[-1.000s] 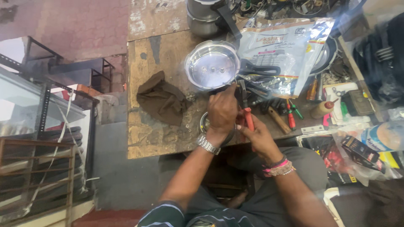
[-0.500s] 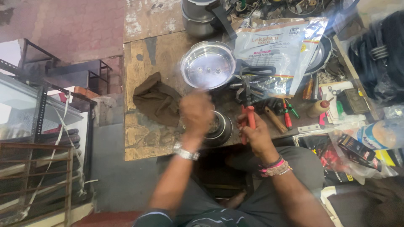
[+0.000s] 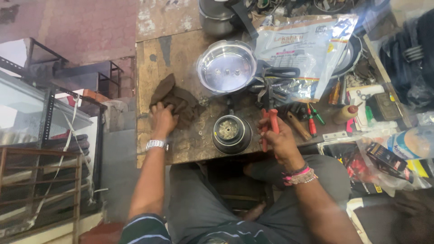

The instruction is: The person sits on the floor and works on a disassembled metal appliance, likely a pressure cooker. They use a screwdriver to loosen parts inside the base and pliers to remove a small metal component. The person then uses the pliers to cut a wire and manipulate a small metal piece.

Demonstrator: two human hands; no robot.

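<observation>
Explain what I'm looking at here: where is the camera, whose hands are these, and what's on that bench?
The camera sits on a person's head and looks straight down, so both arms are that person's own. The left hand rests on a brown rag on the wooden bench. The right hand holds red-handled pliers. Between the hands stands a small round metal pot. Behind it lies a shiny lid, beside a clear plastic bag, with screwdrivers to the right.
</observation>
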